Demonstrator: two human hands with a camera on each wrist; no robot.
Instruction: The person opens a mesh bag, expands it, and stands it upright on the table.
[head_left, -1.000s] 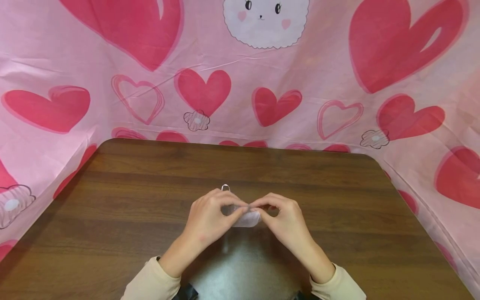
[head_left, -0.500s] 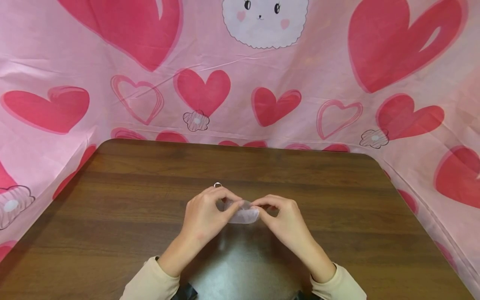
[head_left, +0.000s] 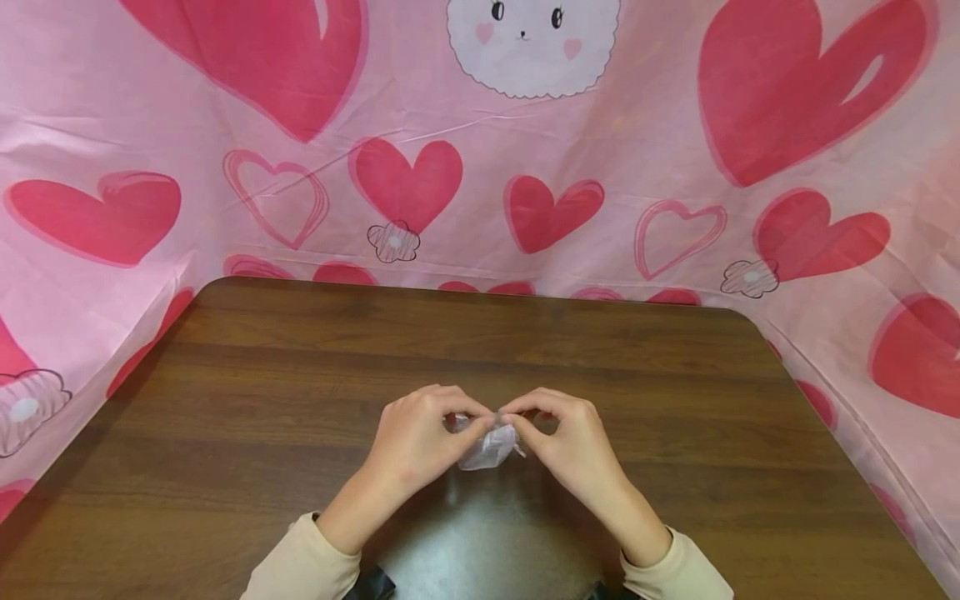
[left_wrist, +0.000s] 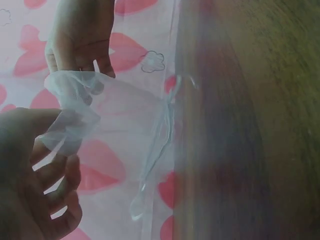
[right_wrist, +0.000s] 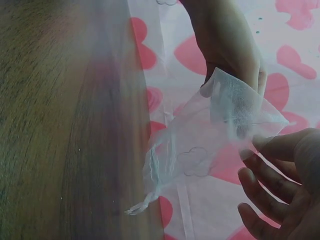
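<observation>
Between my two hands is a small sheer white mesh drawstring pouch (head_left: 486, 451), thin enough to see through. My left hand (head_left: 420, 432) pinches one part of it with thumb and index finger. The right hand (head_left: 576, 432) pinches it close beside, so the fingertips nearly meet in the head view. In the left wrist view the pouch (left_wrist: 120, 100) stretches away from the fingers, with a white drawstring (left_wrist: 162, 137) loose at its far end. The right wrist view shows gathered cords (right_wrist: 145, 204) hanging from that end. I see nothing inside the pouch.
A dark brown wooden table (head_left: 315, 350) with rounded far corners lies under the hands. Pink cloth (head_left: 480, 150) printed with red hearts stands around its back and sides. Beige sleeves (head_left: 307, 562) cover both forearms.
The left hand shifts left, then returns to the right beside the other hand. The pouch now hangs lower and more crumpled, and the white loop beyond the left hand is out of sight.
</observation>
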